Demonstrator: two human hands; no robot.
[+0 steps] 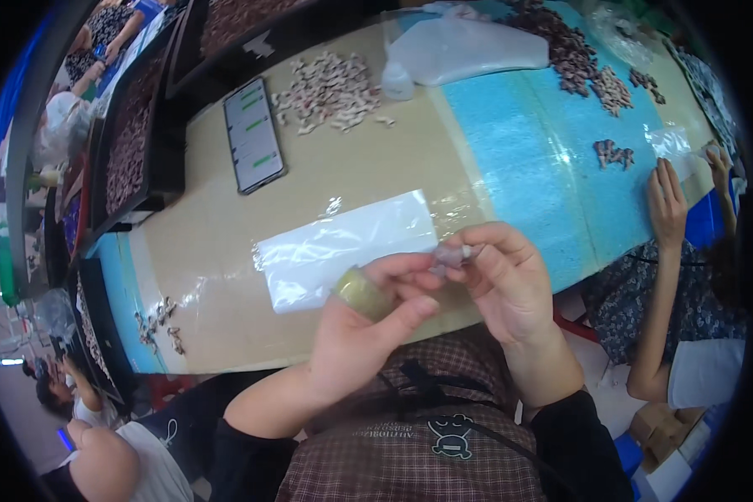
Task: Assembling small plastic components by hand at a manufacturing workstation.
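In front of my body, my right hand [512, 289] pinches a small purplish-grey piece [450, 255] with a pale end between thumb and fingertips. My left hand [368, 330] meets it from the other side, its bent fingertips closed at the piece's left edge. A yellowish translucent ring, like a roll of tape [362, 293], sits round part of my left hand. Just beyond both hands a white plastic sheet [343, 249] lies flat on the table. The piece is too small to name its kind.
A phone [255, 135] and a heap of pale small pieces [330, 90] lie farther back. Black trays [134, 138] stand left. A white plastic bag [468, 52] and dark pieces [560, 46] are at the back right. A co-worker's hand [668, 201] rests at the right.
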